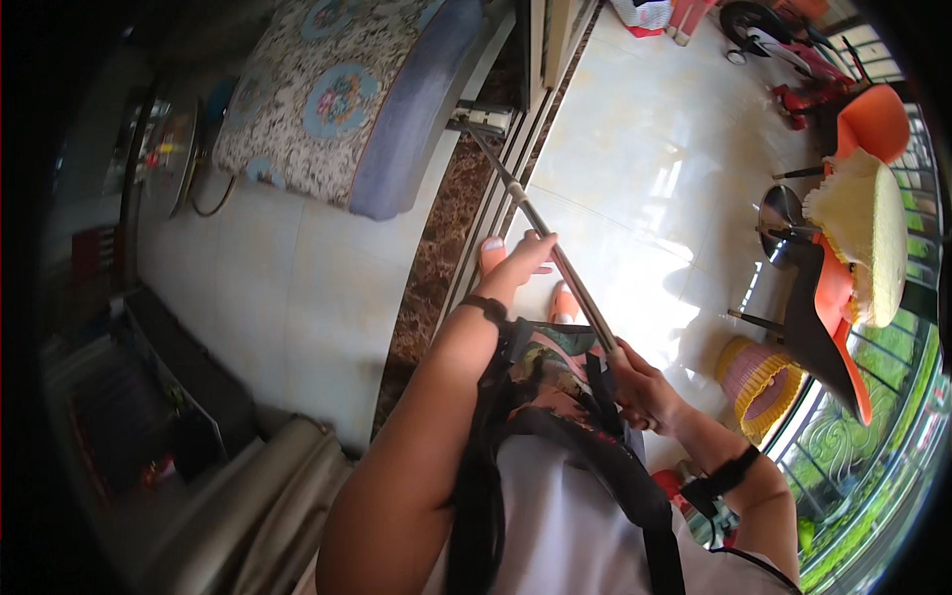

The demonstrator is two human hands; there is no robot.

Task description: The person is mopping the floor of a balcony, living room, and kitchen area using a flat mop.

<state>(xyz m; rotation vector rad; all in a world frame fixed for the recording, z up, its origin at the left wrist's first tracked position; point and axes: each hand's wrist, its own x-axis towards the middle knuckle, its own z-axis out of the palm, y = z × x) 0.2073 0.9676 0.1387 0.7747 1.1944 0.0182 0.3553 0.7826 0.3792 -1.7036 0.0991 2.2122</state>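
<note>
A mop with a long metal pole slants from my body up toward the far left. Its pale, flat head lies on the floor by the door track, beside the end of a cushioned seat. Near the pole's lower end, my right hand wraps round the grip. Farther up, my left hand curls against the pole, with its fingers partly hidden behind it. Both forearms wear dark bands. My feet, in orange slippers, stand below the pole, one on each side of it.
A sliding-door track and a brown marble strip cross the floor. The seat with a floral cover stands far left. At right are orange chairs, a yellow-rimmed basket and a railing. A curtain hangs near left.
</note>
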